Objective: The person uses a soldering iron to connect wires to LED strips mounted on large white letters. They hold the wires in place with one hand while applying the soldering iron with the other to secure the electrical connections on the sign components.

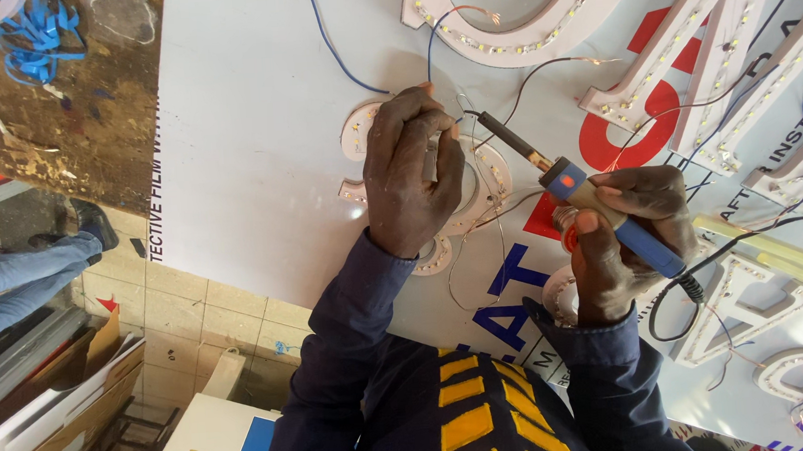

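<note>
My left hand (412,174) is clenched over a small white sign letter (474,189) studded with LEDs, pressing it flat on the white sheet (258,151) and pinching thin wire ends against it. My right hand (630,239) grasps the blue-handled soldering iron (571,192), fingers wrapped round the grip, thumb near the orange indicator. The dark tip (498,129) rests at the letter's upper edge, just beside my left fingertips (426,94).

Hazards from this position:

1. Burn. The tip lies very close to my left fingers; a slip of the iron or a shift of the letter would bring them into contact.
2. Melted housing. The letter looks like plastic; holding the tip against its wall rather than the wire would likely scar it.
3. Cord snag. The black cord (680,297) loops under my right wrist and could drag the iron off line.
4. Shorted leads. The bare copper ends (486,11) of nearby wires lie loose (several cross each other), so stray solder could bridge them.

Containers: the letters are shallow open trays. Each larger letter (510,24) holds rows of LEDs along its inner wall; the one under my hand holds the same, its interior partly hidden.
</note>
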